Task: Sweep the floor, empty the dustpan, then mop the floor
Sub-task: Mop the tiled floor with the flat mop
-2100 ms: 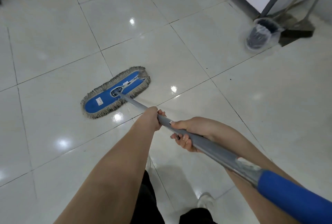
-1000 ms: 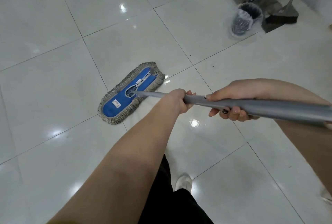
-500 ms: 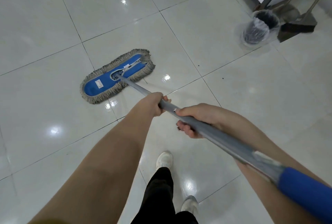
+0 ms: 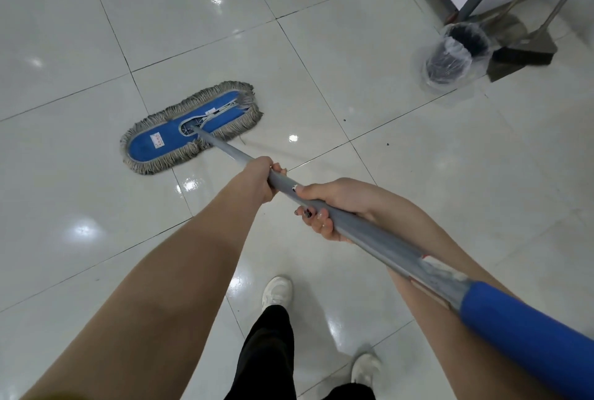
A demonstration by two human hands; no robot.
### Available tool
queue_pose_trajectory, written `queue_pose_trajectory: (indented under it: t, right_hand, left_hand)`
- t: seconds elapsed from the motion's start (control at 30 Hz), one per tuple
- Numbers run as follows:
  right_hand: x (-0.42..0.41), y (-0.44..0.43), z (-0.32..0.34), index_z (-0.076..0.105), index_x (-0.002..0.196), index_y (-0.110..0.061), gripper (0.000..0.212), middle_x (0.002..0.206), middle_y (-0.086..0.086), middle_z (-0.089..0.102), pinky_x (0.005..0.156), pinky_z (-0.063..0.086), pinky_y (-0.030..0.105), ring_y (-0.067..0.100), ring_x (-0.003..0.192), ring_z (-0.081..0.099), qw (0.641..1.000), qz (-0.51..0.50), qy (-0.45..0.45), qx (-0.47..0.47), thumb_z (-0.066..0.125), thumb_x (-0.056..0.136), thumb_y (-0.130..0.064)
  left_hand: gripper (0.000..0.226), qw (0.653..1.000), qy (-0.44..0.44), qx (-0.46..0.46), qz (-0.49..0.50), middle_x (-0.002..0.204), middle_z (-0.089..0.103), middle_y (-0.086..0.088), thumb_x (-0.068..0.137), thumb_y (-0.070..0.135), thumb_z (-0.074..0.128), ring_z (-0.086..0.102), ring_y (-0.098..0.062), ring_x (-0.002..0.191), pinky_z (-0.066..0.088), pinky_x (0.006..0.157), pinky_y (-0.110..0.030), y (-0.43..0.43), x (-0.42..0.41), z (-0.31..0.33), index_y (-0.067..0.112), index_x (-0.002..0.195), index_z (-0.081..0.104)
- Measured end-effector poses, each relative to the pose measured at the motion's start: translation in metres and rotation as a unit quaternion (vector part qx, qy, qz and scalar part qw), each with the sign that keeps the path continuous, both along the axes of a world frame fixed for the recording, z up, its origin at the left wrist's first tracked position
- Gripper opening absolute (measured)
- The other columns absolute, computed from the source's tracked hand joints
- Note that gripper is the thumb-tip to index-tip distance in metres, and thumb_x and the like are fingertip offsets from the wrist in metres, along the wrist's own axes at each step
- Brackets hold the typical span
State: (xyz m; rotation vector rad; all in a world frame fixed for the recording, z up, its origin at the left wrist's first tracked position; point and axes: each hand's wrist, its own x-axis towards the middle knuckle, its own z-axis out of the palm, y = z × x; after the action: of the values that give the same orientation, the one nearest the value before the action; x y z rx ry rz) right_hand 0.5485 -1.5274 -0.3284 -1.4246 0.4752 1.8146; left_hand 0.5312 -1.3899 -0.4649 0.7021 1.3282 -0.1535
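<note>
Mop (image 4: 189, 128) flat on floor (image 4: 80, 239); open tile leftward, bin (image 4: 450, 60) well right.

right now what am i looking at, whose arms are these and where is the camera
There is no machine here. These are a person's two bare arms, filmed by one wide-angle camera worn on their head, looking forward and down. The left hand and, just behind it, the right hand both wrap round the grey mop pole, which ends near the camera in a blue foam sleeve. The flat blue mop head, fringed in grey, lies on the glossy white tiled floor. At the top right stand a small bin lined with a clear bag and a broom. The person's white shoes show below.
</note>
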Motion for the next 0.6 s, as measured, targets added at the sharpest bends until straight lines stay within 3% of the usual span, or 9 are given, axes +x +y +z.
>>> queue_pose_trajectory:
  t: [0.2,0.3,0.47,0.6]
  right_hand:
    - [-0.006,-0.07,0.008,0.042,0.07,-0.008,0.037,0.056,0.0,0.038,0.028,0.028,0.008,0.002,0.022,0.034,0.997,0.036,-0.062,-0.017,0.047,0.099,-0.031]
    - [-0.008,-0.129,0.012,0.043,0.07,-0.007,0.037,0.041,0.0,0.043,0.028,0.028,0.008,0.003,0.022,0.034,0.996,0.03,-0.083,-0.025,0.047,0.099,-0.029]
    - [-0.01,-0.248,0.017,0.043,0.071,-0.007,0.036,0.035,-0.001,0.044,0.028,0.028,0.008,0.004,0.022,0.034,0.995,0.01,-0.097,-0.038,0.048,0.099,-0.029]
    - [-0.011,-0.335,0.025,0.043,0.072,-0.007,0.036,0.035,-0.001,0.044,0.029,0.029,0.008,0.005,0.023,0.035,0.993,0.001,-0.105,-0.049,0.048,0.099,-0.03]
  left_hand:
    - [0.028,1.0,-0.02,-0.017,0.009,0.045,0.04,0.001,0.091,0.001,0.033,0.042,-0.013,0.045,0.041,0.037,-0.015,-0.076,-0.003,0.009,0.011,0.065,0.037]
    - [0.028,0.999,-0.029,-0.032,0.006,0.033,0.041,0.002,0.091,0.001,0.035,0.043,-0.012,0.041,0.041,0.037,-0.015,-0.135,-0.002,0.009,0.012,0.065,0.038]
    - [0.026,0.998,-0.033,-0.04,-0.024,0.029,0.041,0.003,0.091,0.002,0.037,0.046,-0.012,0.035,0.041,0.037,-0.016,-0.255,0.005,0.01,0.012,0.067,0.04]
    - [0.028,0.997,-0.039,-0.056,-0.041,0.027,0.039,0.003,0.092,0.002,0.035,0.044,-0.012,0.041,0.042,0.041,-0.02,-0.346,0.013,0.016,0.011,0.065,0.039]
